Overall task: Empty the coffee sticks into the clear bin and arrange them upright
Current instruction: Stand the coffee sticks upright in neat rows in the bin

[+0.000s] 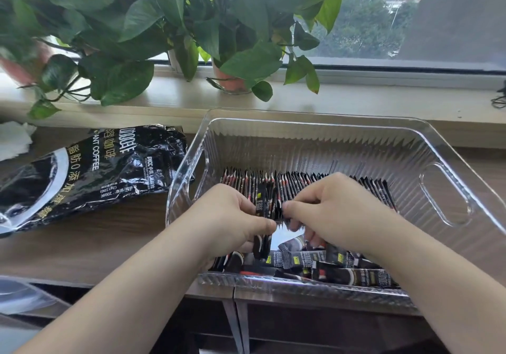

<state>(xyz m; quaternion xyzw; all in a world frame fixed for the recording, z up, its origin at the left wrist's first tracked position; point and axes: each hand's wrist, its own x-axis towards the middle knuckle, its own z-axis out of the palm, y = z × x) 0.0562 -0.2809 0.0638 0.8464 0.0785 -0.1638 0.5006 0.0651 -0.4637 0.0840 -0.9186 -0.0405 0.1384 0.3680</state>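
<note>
A clear ribbed bin (315, 140) stands on the wooden table. Along its middle runs a row of black coffee sticks standing upright (295, 186). More sticks lie flat in a loose heap (342, 268) by the bin's near wall. Both my hands are inside the bin. My left hand (230, 222) pinches a small bundle of sticks (261, 240) at the near side of the row. My right hand (334, 211) has its fingers curled on the tops of the upright sticks, its thumb against the same bundle.
The flattened black coffee bag (82, 172) lies on the table left of the bin. Potted plants (164, 33) line the windowsill behind. White tissue (13, 140) sits at the far left. The bin's near wall overhangs the table's front edge.
</note>
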